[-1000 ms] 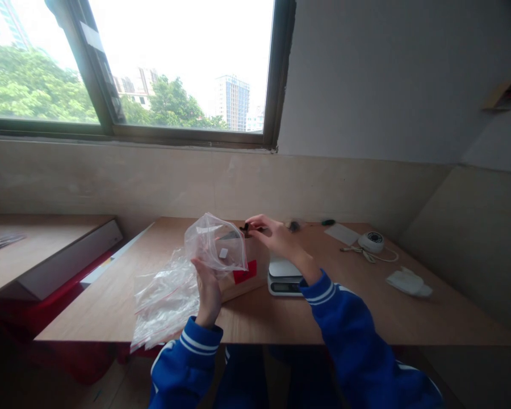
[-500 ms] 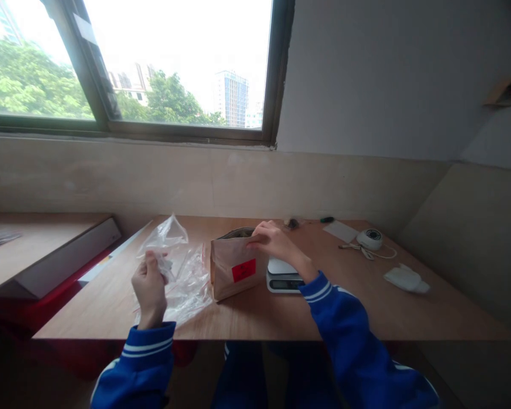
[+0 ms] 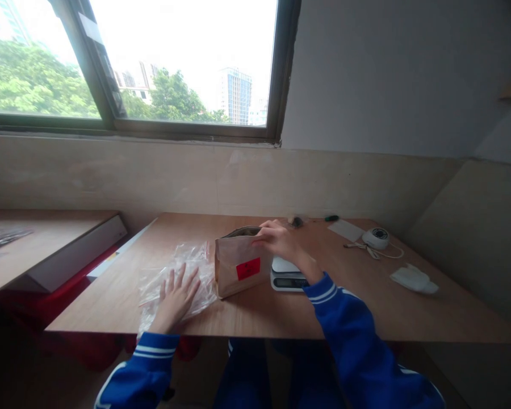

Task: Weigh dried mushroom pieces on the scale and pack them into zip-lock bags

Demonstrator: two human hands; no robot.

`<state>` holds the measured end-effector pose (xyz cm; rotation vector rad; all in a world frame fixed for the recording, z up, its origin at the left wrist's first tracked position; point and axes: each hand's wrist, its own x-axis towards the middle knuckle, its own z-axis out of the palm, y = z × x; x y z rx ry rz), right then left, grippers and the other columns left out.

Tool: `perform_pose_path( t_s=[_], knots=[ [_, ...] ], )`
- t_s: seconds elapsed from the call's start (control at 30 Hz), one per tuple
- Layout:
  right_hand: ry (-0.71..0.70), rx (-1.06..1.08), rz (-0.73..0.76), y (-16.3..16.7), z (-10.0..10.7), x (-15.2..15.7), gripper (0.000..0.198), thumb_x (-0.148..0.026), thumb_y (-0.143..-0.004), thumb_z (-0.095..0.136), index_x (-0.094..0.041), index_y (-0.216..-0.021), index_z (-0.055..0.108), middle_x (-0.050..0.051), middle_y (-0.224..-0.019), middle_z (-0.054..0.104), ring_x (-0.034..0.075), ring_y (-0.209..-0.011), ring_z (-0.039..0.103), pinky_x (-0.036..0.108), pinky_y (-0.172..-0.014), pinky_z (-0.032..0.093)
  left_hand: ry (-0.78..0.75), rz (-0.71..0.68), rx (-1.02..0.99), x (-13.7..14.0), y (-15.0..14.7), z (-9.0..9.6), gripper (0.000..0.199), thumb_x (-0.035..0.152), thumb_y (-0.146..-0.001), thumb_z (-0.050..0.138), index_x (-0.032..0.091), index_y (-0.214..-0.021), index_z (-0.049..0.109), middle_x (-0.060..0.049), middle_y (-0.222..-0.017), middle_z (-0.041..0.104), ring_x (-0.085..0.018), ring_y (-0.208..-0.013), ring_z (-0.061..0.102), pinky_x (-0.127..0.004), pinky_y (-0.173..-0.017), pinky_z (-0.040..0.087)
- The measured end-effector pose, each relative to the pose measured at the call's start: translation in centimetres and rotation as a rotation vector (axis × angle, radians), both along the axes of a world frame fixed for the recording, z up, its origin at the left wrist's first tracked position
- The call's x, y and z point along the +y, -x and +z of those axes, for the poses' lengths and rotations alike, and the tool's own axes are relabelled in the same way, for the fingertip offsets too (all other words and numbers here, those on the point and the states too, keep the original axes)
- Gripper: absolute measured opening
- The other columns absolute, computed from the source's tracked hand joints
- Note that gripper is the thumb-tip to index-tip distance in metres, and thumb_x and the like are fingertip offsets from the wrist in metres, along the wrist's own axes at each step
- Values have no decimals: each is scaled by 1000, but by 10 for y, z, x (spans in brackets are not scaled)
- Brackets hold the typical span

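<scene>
Lays the left hand (image 3: 175, 300) palm down over a loose spread of clear zip bags (image 3: 204, 292), with fingers fanned apart and pointing away, gripping nothing. Slants the right forearm inward and bends the right hand (image 3: 279, 241) over to clamp the upper right corner of a brown paper bag (image 3: 229, 255), with the thumb at the front and some fingertips out of sight by the rim. Shows only a dark sliver inside the mouth, too little to identify any contents. Cuts off both blue sleeves (image 3: 357, 341) at the bottom edge. Hides part of a white digital scale (image 3: 280, 283) behind the right wrist, with a display too dim to read. Stands, as a paper bag, upright on the wooden table (image 3: 344, 307), between zip bags and scale, open-topped, lightly creased, marked in front with a red label (image 3: 248, 268) bearing illegible dark marks. Farther right, shows a white dome camera (image 3: 375, 238) beside a white sheet (image 3: 346, 230), and nearer, a crumpled white item (image 3: 414, 279), hard to make out.
</scene>
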<state>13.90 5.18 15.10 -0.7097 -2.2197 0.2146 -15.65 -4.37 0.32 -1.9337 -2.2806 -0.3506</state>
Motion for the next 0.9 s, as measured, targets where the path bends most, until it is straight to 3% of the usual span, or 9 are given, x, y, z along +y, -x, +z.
perform_pose_path(
  t_s=[0.1,0.23,0.43,0.6,0.77,0.9],
  knots=[
    [11,-135,35,-1,9,0,10,-31,-79,67,-21,-75,69,3,-91,63,17,-86,54,29,-78,43,130,15,-55,9,2,-14,52,44,-90,31,32,-141,31,-8,-153,22,-39,-137,17,-58,-104,18],
    [5,-240,59,-1,15,4,14,-31,-82,64,-21,-75,70,4,-88,63,16,-81,55,27,-71,43,136,12,-89,23,6,-18,54,48,-90,28,33,-142,27,-8,-153,20,-40,-138,15,-60,-104,16],
    [-92,-39,-86,9,5,20,15,-27,-85,60,-24,-75,71,3,-83,65,16,-78,55,28,-74,41,136,-27,-125,55,23,-15,53,50,-90,25,35,-142,27,-6,-152,22,-36,-138,18,-57,-105,17],
    [-227,48,-267,29,5,33,15,-30,-86,58,-24,-82,71,5,-95,65,20,-90,54,33,-82,39,144,-45,-128,81,37,-14,53,51,-90,24,37,-141,28,-4,-153,20,-34,-138,18,-55,-106,16],
    [-225,-41,-336,43,-19,44,17,-26,-89,54,-26,-86,71,6,-103,64,22,-96,53,37,-86,36,117,-39,-112,84,38,-12,52,50,-91,25,36,-140,31,-3,-152,23,-33,-138,21,-52,-107,17],
    [-185,-34,-360,42,-42,27,16,-26,-89,53,-25,-88,69,6,-107,63,23,-97,53,39,-86,37,82,-26,-125,81,35,-9,51,49,-91,27,35,-139,34,-3,-151,27,-31,-137,24,-51,-107,18]
  ],
)
